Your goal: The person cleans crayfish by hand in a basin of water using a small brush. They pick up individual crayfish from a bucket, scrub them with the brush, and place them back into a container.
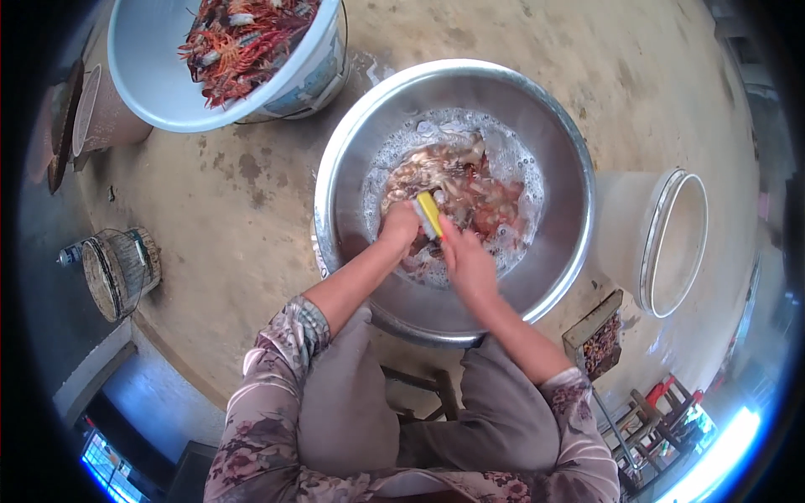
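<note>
Printed pattern in muted blue and grey on the outer wall of the white plastic basin (323, 71) at upper left, too small and bent to make out; inside, a heap of red crayfish (243, 38). Beside that basin, at the far left edge, a brownish pail (101, 113) seen from its side. Lower left, on the concrete floor (243, 218), a small woven basket (117, 268) lying tipped, with a little bottle (69, 252) bearing a blue band just beside it. At right, a translucent white bucket (662, 243) on its side, mouth toward the right. Near the right knee, a small wooden box (597, 335) with dark reddish contents. In the middle, a large steel basin (470, 92) with foamy water and a pile of pale and reddish crayfish (457, 180) under the suds. Left hand (399, 226) closed, curled around something at the water's surface, probably a crayfish, though hidden by the fingers. Right hand (465, 260) clenched around a yellow brush (429, 213), bristle end pressed against what the left hand holds. Both hands over the near half of the steel basin, touching each other.
</note>
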`<control>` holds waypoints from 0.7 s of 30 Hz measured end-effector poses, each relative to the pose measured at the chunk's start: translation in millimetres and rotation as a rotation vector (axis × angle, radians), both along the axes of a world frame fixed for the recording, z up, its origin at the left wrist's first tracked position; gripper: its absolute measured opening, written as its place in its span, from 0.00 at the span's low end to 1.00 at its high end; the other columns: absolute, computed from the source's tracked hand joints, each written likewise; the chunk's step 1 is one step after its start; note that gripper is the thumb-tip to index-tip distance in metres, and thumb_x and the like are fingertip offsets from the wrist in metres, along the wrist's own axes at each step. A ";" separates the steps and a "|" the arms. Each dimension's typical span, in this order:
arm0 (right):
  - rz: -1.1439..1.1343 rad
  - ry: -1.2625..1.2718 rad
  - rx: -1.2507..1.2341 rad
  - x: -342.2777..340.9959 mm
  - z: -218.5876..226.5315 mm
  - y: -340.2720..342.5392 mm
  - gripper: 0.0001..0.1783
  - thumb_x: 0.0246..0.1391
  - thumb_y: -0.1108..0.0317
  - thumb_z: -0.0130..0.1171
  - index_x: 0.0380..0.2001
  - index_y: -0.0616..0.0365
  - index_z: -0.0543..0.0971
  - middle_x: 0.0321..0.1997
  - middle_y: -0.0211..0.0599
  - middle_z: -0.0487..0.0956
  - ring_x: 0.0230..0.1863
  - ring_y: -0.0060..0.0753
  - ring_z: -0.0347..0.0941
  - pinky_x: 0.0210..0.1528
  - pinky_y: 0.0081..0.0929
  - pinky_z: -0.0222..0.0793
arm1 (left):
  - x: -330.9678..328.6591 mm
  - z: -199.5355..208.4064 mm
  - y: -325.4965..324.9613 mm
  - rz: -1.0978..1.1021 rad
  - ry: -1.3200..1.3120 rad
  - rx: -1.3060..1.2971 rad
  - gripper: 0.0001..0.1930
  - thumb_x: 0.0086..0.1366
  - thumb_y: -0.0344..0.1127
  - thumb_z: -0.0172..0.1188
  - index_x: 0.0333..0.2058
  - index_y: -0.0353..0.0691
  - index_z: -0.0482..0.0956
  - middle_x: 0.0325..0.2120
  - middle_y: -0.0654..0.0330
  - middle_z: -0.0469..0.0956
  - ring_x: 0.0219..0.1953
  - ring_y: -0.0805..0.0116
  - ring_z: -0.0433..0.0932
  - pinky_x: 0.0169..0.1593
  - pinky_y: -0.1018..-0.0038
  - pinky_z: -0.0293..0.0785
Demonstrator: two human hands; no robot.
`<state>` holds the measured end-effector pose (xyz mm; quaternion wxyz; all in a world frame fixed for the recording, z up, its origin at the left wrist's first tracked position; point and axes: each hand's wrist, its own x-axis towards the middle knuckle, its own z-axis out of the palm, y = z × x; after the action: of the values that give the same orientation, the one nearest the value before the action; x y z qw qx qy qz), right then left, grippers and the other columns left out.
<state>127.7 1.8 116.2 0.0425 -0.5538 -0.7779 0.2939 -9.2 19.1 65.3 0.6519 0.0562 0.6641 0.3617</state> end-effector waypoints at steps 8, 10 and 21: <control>-0.131 0.299 -0.004 7.8 -35.4 29.3 0.22 0.52 0.68 0.44 0.53 0.44 0.64 0.31 0.46 0.71 0.31 0.48 0.69 0.35 0.37 0.66 | -6.5 -17.4 -6.6 -0.062 -0.095 -0.010 0.09 0.59 0.28 0.47 0.38 0.37 0.72 0.19 0.64 0.73 0.19 0.79 0.66 0.22 0.83 0.58; -0.365 0.436 -0.015 14.5 -33.3 26.8 0.22 0.52 0.71 0.44 0.52 0.56 0.64 0.44 0.50 0.71 0.45 0.44 0.68 0.47 0.29 0.61 | -18.2 -15.6 -0.6 -0.071 -0.083 -0.002 0.09 0.58 0.29 0.47 0.38 0.39 0.73 0.19 0.65 0.73 0.19 0.80 0.66 0.21 0.84 0.55; -0.202 0.259 -0.215 3.6 -34.0 20.0 0.18 0.53 0.67 0.44 0.49 0.46 0.68 0.40 0.50 0.73 0.41 0.46 0.71 0.43 0.30 0.65 | 4.5 -31.2 -9.1 -0.205 -0.068 0.057 0.10 0.57 0.23 0.45 0.35 0.31 0.74 0.21 0.62 0.75 0.21 0.78 0.69 0.26 0.84 0.64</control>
<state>131.4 21.8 82.2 0.1119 -0.5880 -0.6704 0.4384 -4.7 10.0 34.1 0.7057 0.1302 0.6219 0.3135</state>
